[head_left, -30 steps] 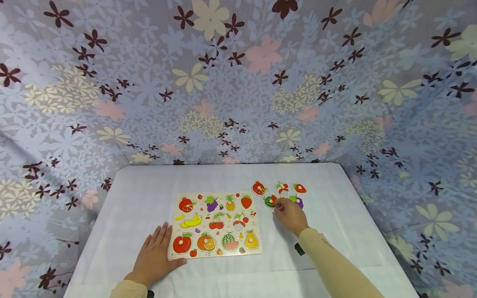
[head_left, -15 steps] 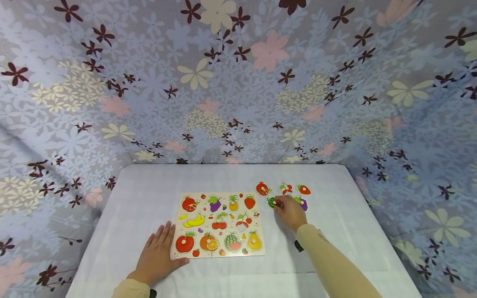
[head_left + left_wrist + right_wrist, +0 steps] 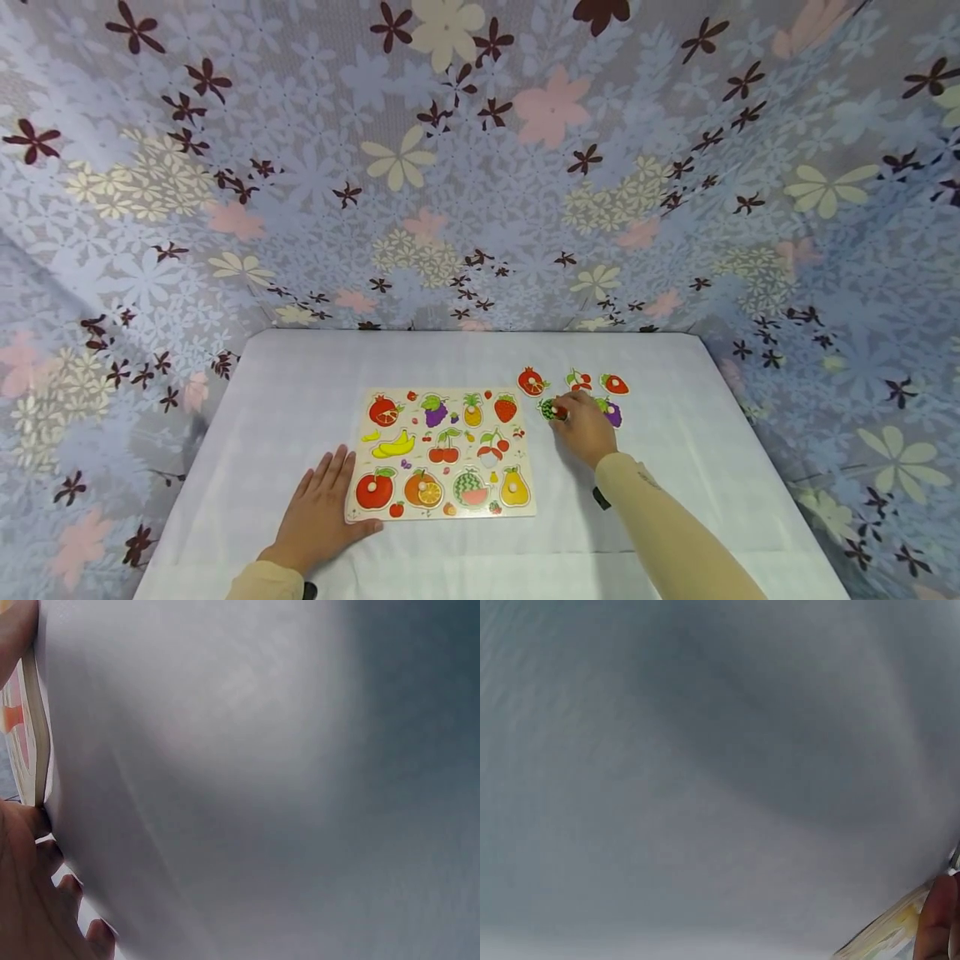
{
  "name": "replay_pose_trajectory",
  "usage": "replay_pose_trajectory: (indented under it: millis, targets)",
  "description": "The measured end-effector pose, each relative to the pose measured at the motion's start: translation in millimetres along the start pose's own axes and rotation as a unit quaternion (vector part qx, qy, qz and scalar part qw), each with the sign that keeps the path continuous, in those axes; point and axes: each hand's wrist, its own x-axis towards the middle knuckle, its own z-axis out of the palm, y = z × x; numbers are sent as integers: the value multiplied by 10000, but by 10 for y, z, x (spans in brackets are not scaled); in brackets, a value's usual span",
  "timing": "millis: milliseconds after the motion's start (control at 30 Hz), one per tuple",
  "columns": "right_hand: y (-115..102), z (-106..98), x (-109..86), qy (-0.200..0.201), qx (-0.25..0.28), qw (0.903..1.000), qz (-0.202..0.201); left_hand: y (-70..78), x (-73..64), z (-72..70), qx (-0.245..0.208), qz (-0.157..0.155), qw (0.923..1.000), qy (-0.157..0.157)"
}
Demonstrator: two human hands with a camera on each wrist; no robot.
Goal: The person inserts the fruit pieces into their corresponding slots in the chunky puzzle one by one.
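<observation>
As the right hand now hides more of the watermelon piece on the desk beside the board's right edge, work seems centred there, its grip unclear, the left hand holding nothing.

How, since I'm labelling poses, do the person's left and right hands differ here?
The left hand has its fingers extended and spread; the right hand has its fingers bent downward. The left hand is at the lower-left corner of the fruit board, while the right hand is beyond its right edge, at the loose watermelon piece; whether it grips a piece is unclear. Both emerge from beige sleeves.
</observation>
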Motion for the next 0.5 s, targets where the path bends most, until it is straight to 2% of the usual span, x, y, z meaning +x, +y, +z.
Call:
replay_pose_trajectory:
  millis: [233, 500]
  targets:
    - [-9, 17, -2, 104, -137, 9997, -195, 4, 6, -25, 20, -40, 9999, -105]
    - [-85, -81, -30, -190, -104, 9996, -198, 3, -6, -77, -94, -14, 9999, -141]
